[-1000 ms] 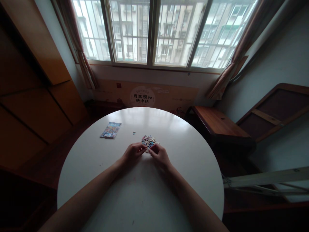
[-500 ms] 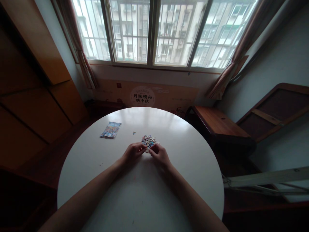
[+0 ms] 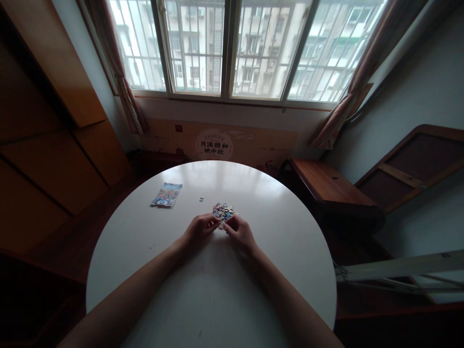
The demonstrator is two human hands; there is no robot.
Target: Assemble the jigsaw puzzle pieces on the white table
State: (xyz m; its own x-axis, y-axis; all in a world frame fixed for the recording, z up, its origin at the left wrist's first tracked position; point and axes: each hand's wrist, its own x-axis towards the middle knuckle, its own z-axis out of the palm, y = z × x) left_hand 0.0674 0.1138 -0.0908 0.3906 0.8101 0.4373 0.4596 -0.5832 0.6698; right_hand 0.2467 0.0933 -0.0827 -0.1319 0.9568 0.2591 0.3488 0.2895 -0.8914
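A small heap of jigsaw puzzle pieces [image 3: 224,211] lies near the middle of the round white table [image 3: 130,270]. At its near left edge is my left hand [image 3: 201,227], thumb and fingers pinched together on a puzzle piece that is mostly hidden. My right hand [image 3: 239,231] faces it from the right, its fingertips closed in a pinch on a puzzle piece too small to see clearly. The fingertips of both hands almost meet in front of the heap. One loose puzzle piece [image 3: 201,199] lies apart, to the left of the heap.
A colourful printed packet [image 3: 166,195] lies on the table's far left part. Tiny specks [image 3: 152,247] dot the surface left of my left forearm. Beyond the table's right edge stands a low wooden table [image 3: 326,181]; a barred window [image 3: 224,48] is behind.
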